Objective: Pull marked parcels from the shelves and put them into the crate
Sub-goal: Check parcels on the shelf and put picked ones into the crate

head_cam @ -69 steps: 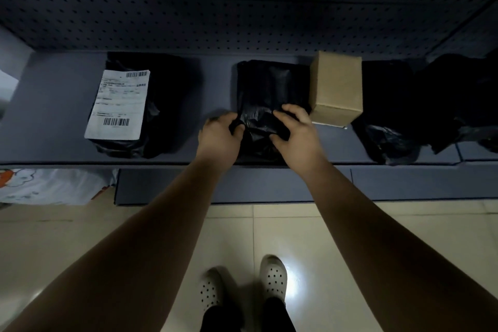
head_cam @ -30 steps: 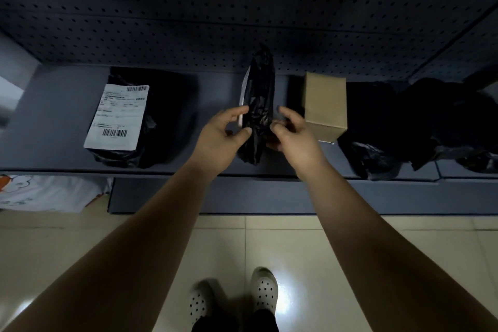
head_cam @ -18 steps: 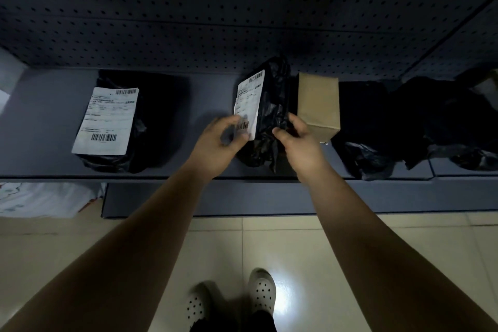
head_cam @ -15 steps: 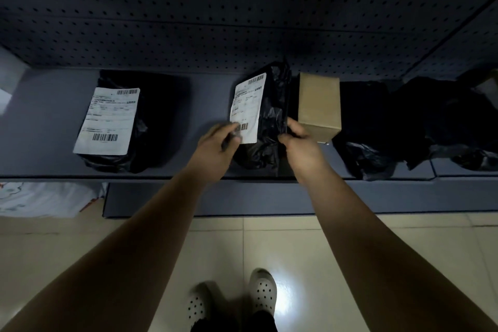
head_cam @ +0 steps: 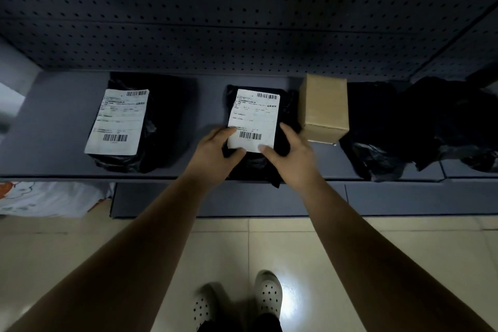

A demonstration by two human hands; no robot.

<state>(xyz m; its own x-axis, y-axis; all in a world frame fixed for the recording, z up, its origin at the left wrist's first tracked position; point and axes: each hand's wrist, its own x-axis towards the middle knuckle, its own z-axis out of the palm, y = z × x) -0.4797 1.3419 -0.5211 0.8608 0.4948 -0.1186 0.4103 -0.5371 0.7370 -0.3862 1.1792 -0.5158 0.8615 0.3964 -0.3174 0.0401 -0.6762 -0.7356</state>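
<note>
A black plastic parcel (head_cam: 285, 116) lies flat on the grey shelf (head_cam: 48, 127), its white barcode label (head_cam: 253, 118) facing up. My left hand (head_cam: 218, 155) grips its near left corner, thumb on the label's lower edge. My right hand (head_cam: 289, 155) grips the near right corner, thumb on the label too. A second black parcel (head_cam: 164, 121) with a white label (head_cam: 118, 121) lies to the left. No crate is in view.
A brown cardboard box (head_cam: 323, 108) stands just right of the held parcel. More black bags (head_cam: 404, 129) lie at the right. A perforated back panel (head_cam: 242, 21) rises behind. A white printed bag (head_cam: 48, 198) sits under the shelf at left. Tiled floor (head_cam: 310, 264) and my shoes below.
Both hands lifted the middle parcel, stood it on edge and turned it over; it now lies flat with its label up, where a plain black side showed before.
</note>
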